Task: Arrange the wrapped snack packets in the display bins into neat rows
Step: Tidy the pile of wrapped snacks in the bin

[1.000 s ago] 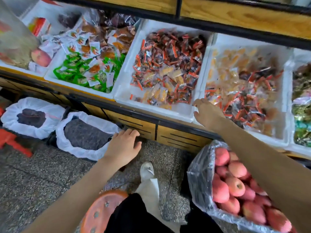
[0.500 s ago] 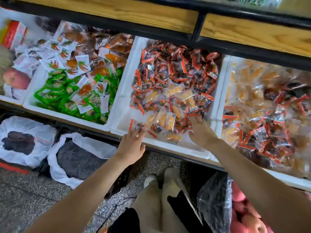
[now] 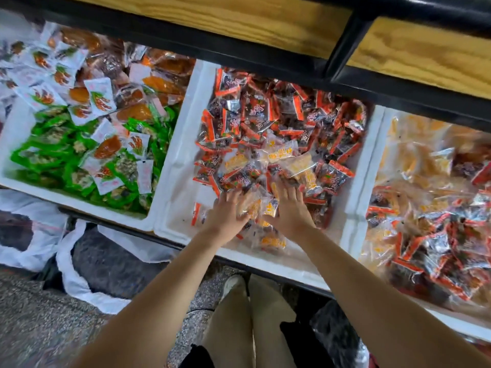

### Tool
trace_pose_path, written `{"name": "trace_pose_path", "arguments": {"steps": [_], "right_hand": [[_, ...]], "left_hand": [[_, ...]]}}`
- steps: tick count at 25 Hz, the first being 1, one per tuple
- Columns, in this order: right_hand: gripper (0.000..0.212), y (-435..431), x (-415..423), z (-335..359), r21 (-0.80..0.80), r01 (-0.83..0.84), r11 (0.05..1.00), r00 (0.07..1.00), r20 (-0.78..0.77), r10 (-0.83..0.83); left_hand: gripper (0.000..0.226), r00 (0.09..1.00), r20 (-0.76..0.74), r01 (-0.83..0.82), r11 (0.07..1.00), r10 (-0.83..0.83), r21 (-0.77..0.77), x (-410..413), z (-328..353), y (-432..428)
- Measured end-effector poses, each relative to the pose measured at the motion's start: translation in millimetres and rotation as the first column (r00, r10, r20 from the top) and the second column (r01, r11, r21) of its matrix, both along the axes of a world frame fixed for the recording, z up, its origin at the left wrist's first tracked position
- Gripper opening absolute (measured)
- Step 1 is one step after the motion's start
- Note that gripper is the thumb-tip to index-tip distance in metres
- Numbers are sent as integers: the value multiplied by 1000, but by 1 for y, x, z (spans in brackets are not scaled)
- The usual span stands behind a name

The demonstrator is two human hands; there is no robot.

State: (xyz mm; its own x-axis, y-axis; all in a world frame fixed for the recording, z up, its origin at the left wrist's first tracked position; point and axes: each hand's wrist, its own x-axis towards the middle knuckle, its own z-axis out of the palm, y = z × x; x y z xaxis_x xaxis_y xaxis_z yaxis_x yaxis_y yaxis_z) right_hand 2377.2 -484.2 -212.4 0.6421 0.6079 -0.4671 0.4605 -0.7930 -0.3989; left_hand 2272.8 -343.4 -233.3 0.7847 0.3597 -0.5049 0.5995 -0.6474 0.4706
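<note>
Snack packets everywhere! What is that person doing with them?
A person is tidying snacks at a shop display. The left hand and the right hand press flat on the yellow-printed packets near the front of the middle white bin. Behind them, the red-and-black packets lie in a jumbled heap. No neat rows yet.

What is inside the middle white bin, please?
The middle white bin holds a heap of red-and-black snack packets, with yellow packets near the front. The left hand and right hand rest on these, hiding what lies beneath.
</note>
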Motion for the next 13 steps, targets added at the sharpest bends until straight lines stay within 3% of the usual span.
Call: {"name": "trace_pose_path", "arguments": {"steps": [3, 8, 13], "right_hand": [[95, 7, -6, -8, 10, 70, 997, 996, 44, -71], [80, 8, -11, -19, 25, 343, 939, 937, -78, -341], [44, -4, -15, -22, 82, 457, 886, 884, -154, -441]], "left_hand": [[63, 999, -18, -34, 999, 35, 40, 10, -13, -14], [48, 980, 34, -194, 981, 195, -23, 16, -23, -12], [34, 964, 172, -183, 977, 201, -111, 8, -26, -7]]}}
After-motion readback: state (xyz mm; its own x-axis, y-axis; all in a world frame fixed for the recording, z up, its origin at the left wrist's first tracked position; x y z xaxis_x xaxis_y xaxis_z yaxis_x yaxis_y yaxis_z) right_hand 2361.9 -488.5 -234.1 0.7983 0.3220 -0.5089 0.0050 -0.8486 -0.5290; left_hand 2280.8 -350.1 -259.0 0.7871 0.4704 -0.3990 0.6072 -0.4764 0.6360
